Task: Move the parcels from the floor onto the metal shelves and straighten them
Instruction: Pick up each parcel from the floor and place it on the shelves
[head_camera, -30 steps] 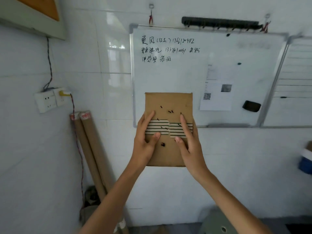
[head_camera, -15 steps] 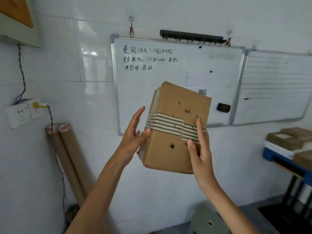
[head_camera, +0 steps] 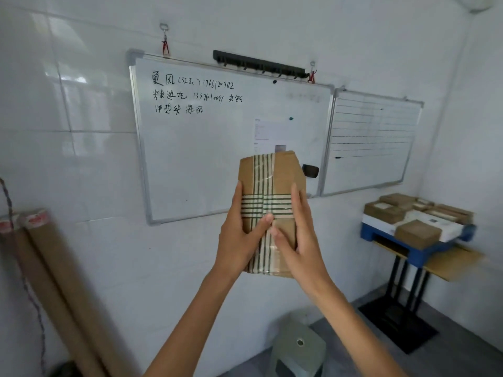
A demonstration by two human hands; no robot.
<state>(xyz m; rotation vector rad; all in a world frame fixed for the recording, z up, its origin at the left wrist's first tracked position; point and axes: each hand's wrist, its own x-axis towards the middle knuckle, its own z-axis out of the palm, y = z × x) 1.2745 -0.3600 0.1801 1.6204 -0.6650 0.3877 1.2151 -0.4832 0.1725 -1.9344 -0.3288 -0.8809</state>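
Observation:
A brown cardboard parcel (head_camera: 283,175) with crossed bands of green-striped tape is held up in front of me at chest height, before the wall. My left hand (head_camera: 239,238) grips its left side with the thumb across the front. My right hand (head_camera: 299,235) clasps its right side, thumb on the tape. At the right, several more brown parcels (head_camera: 416,232) lie on a blue and white platform (head_camera: 381,235) that rests on a black-legged stand. No metal shelf shows in this view.
Two whiteboards (head_camera: 217,148) hang on the tiled wall behind the parcel. Cardboard tubes (head_camera: 68,281) lean in the left corner. A pale green plastic stool (head_camera: 299,346) stands on the grey floor below my arms.
The parcel has been turned in my hands, so a narrower face with crossed tape now faces me. My left hand closed back onto it. My view swung right, showing the stand with parcels.

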